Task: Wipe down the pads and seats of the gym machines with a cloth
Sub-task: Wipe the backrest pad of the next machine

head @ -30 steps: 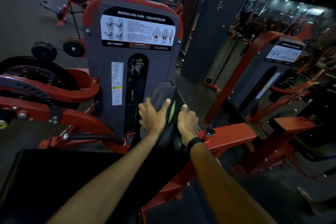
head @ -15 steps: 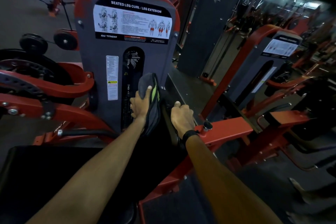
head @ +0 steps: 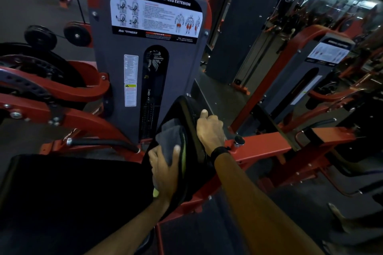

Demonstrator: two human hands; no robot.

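A black upright back pad (head: 182, 109) of the seated leg curl machine stands edge-on in front of me. My left hand (head: 163, 170) presses a grey cloth (head: 169, 138) with a yellow-green edge flat against the pad's left face, low down. My right hand (head: 209, 128) grips the pad's right rear edge, thumb pointing up. The wide black seat pad (head: 62, 192) lies at the lower left, under my left forearm.
The grey weight-stack shroud (head: 149, 68) with its instruction label rises just behind the pad. Red frame arms (head: 51, 93) and pulleys fill the left. A red crossbar (head: 267, 147) with a chrome pin runs right. A second similar machine (head: 323, 68) stands at the right.
My left hand has slid the cloth down the pad's left face, from near the top to the lower part. My right hand has kept its hold on the pad's edge.
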